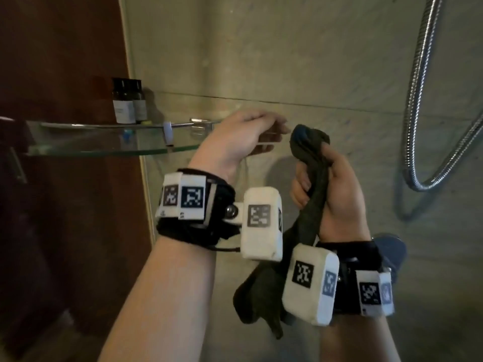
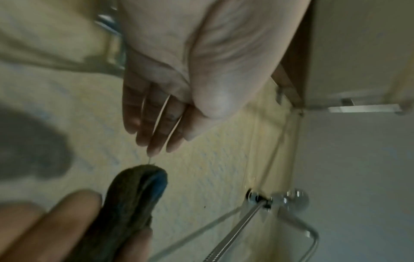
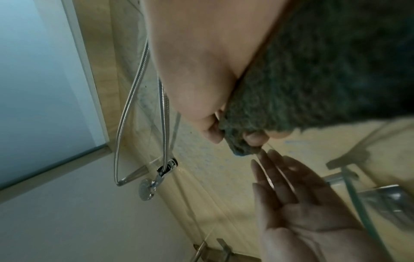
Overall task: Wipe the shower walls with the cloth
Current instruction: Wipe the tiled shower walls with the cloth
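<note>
The right grip (image 1: 332, 184) is clenched round the dark cloth (image 1: 311, 163), bunched above the fist with its tail hanging toward 7 o'clock. The left grip (image 1: 243, 137) at 10 o'clock of it is spread, fingers straight, near the shower wall (image 1: 287, 61) and glass shelf (image 1: 104, 150)

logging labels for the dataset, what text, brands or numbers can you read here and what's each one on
No text can be read.
Two dark bottles on the glass shelf: pale labels, print too blurred.
White wrist-camera boxes: black-and-white square code markers only, no words.
Cloth, shower hose: no markings.
</note>
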{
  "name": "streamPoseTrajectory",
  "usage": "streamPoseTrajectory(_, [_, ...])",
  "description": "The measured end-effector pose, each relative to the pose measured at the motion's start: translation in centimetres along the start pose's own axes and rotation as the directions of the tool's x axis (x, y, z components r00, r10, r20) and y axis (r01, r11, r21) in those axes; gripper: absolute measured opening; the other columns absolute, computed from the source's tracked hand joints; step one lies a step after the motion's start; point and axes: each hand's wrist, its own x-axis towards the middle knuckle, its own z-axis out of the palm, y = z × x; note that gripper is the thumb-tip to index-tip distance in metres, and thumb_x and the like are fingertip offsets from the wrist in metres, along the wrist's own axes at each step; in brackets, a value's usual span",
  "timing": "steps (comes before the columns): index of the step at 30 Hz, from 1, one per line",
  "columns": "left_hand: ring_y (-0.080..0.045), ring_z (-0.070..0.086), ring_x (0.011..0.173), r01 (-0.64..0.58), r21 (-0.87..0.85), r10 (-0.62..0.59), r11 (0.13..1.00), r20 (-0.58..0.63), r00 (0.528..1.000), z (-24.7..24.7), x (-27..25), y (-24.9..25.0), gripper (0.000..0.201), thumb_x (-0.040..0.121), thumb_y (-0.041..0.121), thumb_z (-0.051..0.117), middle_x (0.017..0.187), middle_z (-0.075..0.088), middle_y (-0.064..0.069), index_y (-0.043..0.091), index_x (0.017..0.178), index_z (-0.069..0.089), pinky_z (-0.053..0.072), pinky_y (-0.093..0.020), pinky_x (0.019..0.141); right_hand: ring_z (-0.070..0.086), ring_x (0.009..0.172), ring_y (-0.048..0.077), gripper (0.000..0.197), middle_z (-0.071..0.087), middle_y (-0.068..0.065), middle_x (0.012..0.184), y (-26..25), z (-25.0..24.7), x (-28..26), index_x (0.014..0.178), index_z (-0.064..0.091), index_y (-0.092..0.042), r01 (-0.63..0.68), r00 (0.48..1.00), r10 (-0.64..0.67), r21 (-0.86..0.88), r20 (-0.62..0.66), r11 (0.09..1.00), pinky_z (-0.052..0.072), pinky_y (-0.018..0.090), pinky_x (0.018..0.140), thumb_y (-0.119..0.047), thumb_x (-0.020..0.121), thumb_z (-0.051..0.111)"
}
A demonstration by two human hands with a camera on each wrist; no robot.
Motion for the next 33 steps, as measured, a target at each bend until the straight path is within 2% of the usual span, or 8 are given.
streamPoseTrajectory(5, [-0.023,0.059,0.095,0.175,-0.247,-0.149,0.953,0.119,0.982,0.9,-2.4,-4.5,0.022,0.100,0.012,0.042,0.102,0.063,-0.014,0.004,0.107,0.061,0.047,-0.034,0.088,0.035,0.040,0.016,0.034,0.039,0.005,0.049,0.9,0.1,-1.3,0.079,0.046,-0.008,-0.071,0.995,0.075,-0.053,0.070,0.996,0.029,0.025,0.042,-0.035,0.094,0.032])
streamPoseTrajectory(9, [-0.015,0.054,0.081,0.228,-0.402,-0.165,0.887,0.185,0.969,1.1,-3.2,-5.6,0.016,0.097,0.008,0.042,0.087,0.057,-0.008,0.009,0.090,0.057,0.041,-0.027,0.079,0.034,0.039,0.019,0.036,0.039,0.007,0.048,1.1,0.5,-1.9,0.082,0.048,-0.005,-0.106,0.994,0.108,-0.083,0.032,0.991,0.028,0.026,0.042,-0.033,0.096,0.030])
streamPoseTrajectory(13, [-0.009,0.053,0.070,0.214,-0.468,-0.149,0.857,0.173,0.974,0.1,-3.3,-5.8,0.011,0.093,0.009,0.047,0.073,0.057,-0.001,0.010,0.085,0.055,0.043,-0.022,0.069,0.046,0.045,0.019,0.037,0.049,0.009,0.054,1.2,0.1,-2.5,0.091,0.057,-0.002,-0.121,0.991,0.110,-0.148,-0.080,0.982,0.041,0.027,0.047,-0.029,0.099,0.033])
streamPoseTrajectory(16, [-0.016,0.056,0.079,0.200,-0.524,-0.141,0.828,0.151,0.978,-0.5,-2.9,-5.8,0.015,0.093,0.011,0.047,0.084,0.059,-0.009,0.001,0.103,0.052,0.047,-0.025,0.072,0.065,0.067,0.021,0.030,0.068,0.014,0.074,1.2,-1.0,-2.7,0.095,0.067,-0.004,-0.106,0.982,0.049,-0.317,-0.182,0.943,0.055,0.031,0.065,-0.022,0.099,0.042])
streamPoseTrajectory(19, [-0.027,0.055,0.094,0.218,-0.563,-0.163,0.797,0.147,0.976,-0.7,-2.8,-5.9,0.026,0.096,0.015,0.046,0.102,0.054,-0.021,0.002,0.119,0.047,0.049,-0.034,0.086,0.066,0.081,0.016,0.026,0.071,0.009,0.084,1.6,-1.5,-2.9,0.081,0.073,-0.012,-0.060,0.976,-0.051,-0.495,-0.209,0.867,0.052,0.031,0.075,-0.029,0.090,0.056])
streamPoseTrajectory(25, [-0.020,0.056,0.077,0.200,-0.561,-0.173,0.803,0.102,0.980,-0.4,-2.4,-5.6,0.012,0.096,0.014,0.051,0.079,0.056,-0.010,0.006,0.088,0.056,0.050,-0.033,0.078,0.065,0.079,0.020,0.061,0.069,0.015,0.087,2.2,-2.4,-3.4,0.085,0.072,-0.008,-0.051,0.988,-0.023,-0.470,-0.150,0.881,0.054,0.030,0.070,-0.059,0.055,0.082])
streamPoseTrajectory(29, [-0.023,0.058,0.080,0.184,-0.597,-0.142,0.780,0.117,0.983,-0.2,-1.8,-5.7,0.011,0.095,0.015,0.053,0.080,0.059,-0.011,0.006,0.092,0.057,0.052,-0.038,0.082,0.067,0.086,0.023,0.056,0.069,0.016,0.094,2.1,-3.0,-4.3,0.089,0.071,-0.009,-0.022,0.997,-0.011,-0.406,-0.079,0.913,0.056,0.031,0.077,-0.044,0.050,0.091])
streamPoseTrajectory(33, [-0.018,0.061,0.074,0.189,-0.595,-0.117,0.781,0.157,0.981,-0.3,-1.3,-6.0,0.013,0.096,0.015,0.051,0.077,0.062,-0.008,0.007,0.090,0.059,0.055,-0.031,0.071,0.064,0.088,0.025,0.046,0.066,0.017,0.094,2.1,-3.7,-4.8,0.087,0.072,-0.012,0.023,0.996,-0.052,-0.378,-0.068,0.925,0.055,0.032,0.078,-0.039,0.055,0.091])
